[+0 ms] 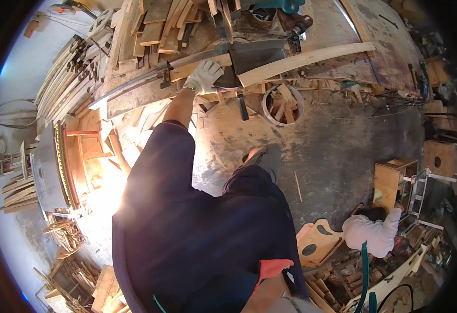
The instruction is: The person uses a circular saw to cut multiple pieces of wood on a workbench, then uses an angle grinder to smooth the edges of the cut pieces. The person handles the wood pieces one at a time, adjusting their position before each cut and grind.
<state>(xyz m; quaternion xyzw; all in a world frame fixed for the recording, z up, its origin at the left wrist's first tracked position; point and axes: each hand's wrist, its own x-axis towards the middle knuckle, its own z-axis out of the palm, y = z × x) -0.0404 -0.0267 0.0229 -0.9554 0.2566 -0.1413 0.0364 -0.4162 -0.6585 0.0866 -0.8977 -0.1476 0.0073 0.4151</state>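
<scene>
Left hand (205, 77): white-gloved, rests over a short, light-brown wooden board (184, 72) on the wooden counter (333, 28); whether its fingers clamp cannot be told.
Right hand: out of view.
Long pale wooden board (306, 61): lies to the left hand's right.
Good handling: likely firm, level pressure, fingertips clear of the dark grey metal plate (259, 53) alongside.
Writing: none legible.

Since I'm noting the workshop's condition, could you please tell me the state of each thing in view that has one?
Left hand: gloved, resting on the short board
Short board: lying flat, partly covered by the hand
Long board: lying aslant, untouched
Bucket: open-topped, holding wood offcuts
Planks at left: stacked
</scene>
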